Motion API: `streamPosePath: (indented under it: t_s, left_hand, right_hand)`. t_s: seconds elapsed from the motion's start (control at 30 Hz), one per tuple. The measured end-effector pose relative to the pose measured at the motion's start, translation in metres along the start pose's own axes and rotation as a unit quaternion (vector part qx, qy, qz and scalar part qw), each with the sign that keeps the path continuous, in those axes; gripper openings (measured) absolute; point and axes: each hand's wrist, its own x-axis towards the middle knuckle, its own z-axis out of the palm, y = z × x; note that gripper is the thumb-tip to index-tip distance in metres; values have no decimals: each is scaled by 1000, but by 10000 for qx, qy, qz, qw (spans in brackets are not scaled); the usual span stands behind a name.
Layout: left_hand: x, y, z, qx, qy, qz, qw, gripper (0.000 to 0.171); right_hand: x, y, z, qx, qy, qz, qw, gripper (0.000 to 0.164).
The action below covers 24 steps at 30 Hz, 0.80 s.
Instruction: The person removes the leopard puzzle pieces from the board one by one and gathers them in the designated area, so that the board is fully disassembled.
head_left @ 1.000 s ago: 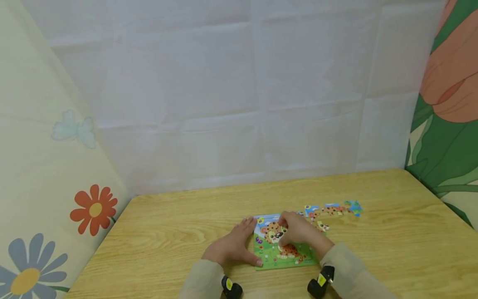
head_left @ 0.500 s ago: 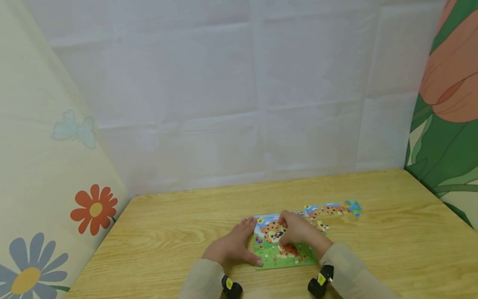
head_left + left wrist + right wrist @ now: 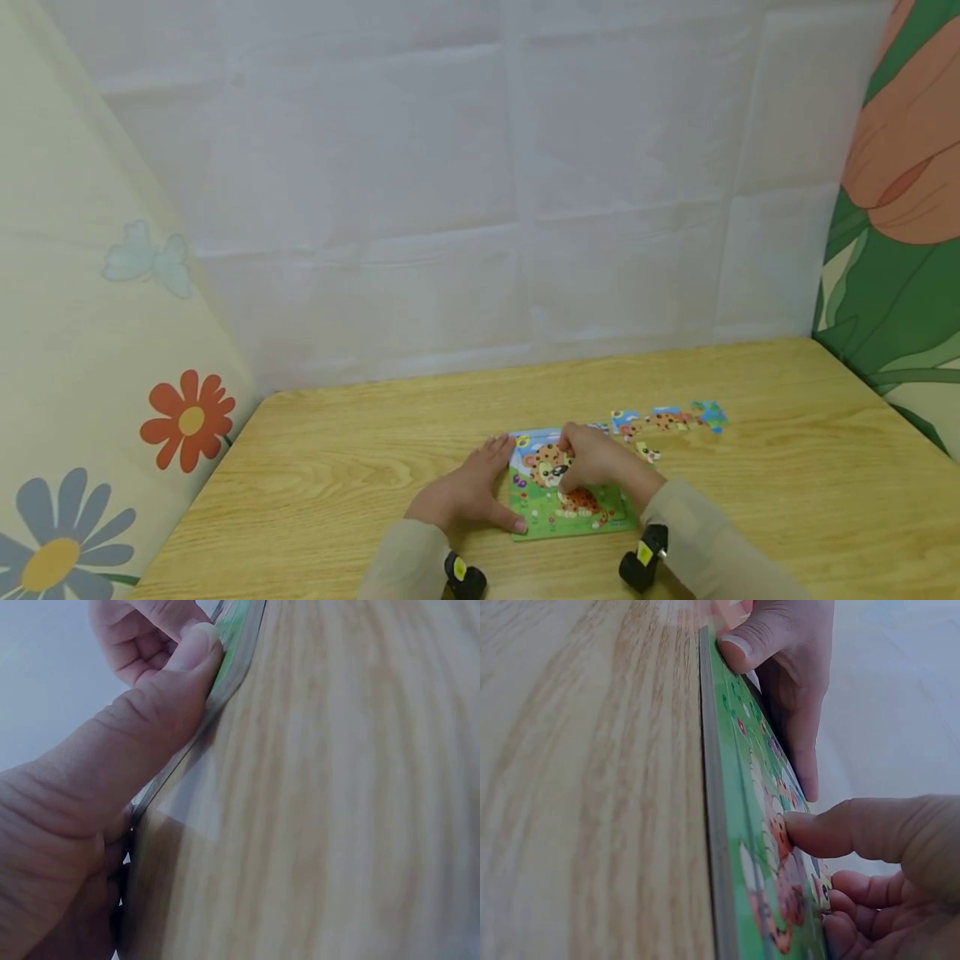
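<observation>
A flat jigsaw board (image 3: 540,523) with a spotted cub on green grass and blue sky lies on the table. My left hand (image 3: 468,487) spreads along its left side, thumb on the near left corner and fingers at the far left one. In the left wrist view that thumb (image 3: 184,667) presses the board's green edge. Over the cub's face, my right hand (image 3: 603,462) has its thumb and curled fingers on a puzzle piece; the hand hides most of it. Seen from the right wrist, the thumb (image 3: 829,834) touches the printed surface.
Several loose puzzle pieces (image 3: 663,422) lie beyond the board to the right, with one face piece (image 3: 647,452) just past the right hand. The wooden table (image 3: 337,467) meets a white cloth backdrop (image 3: 420,292) behind and floral panels on both sides.
My right wrist and sleeve have shifted very slightly forward, while the fingers stay at the same spot on the board. The left hand has not moved.
</observation>
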Motion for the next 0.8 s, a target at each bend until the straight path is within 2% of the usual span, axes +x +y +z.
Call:
streamPosePath:
  t_s: [0.13,0.37,0.57,0.8]
  left_hand:
    - [0,1,0,-29,19,-26,10000,117]
    - [-2,-1,0,61,60,33,10000,116]
    - [-2,-1,1,24,61,16,10000,117]
    - [-1,1,-1,46,57,96,9999,116]
  right_hand:
    - [0,3,1,-14,78,-133,9999,39]
    - [-3,7,5,-345,426,-447,9975,42]
    - [-5,4,5,-439,447,-380,9973,38]
    - [-6,4,3,-247,435,-230,9985,38]
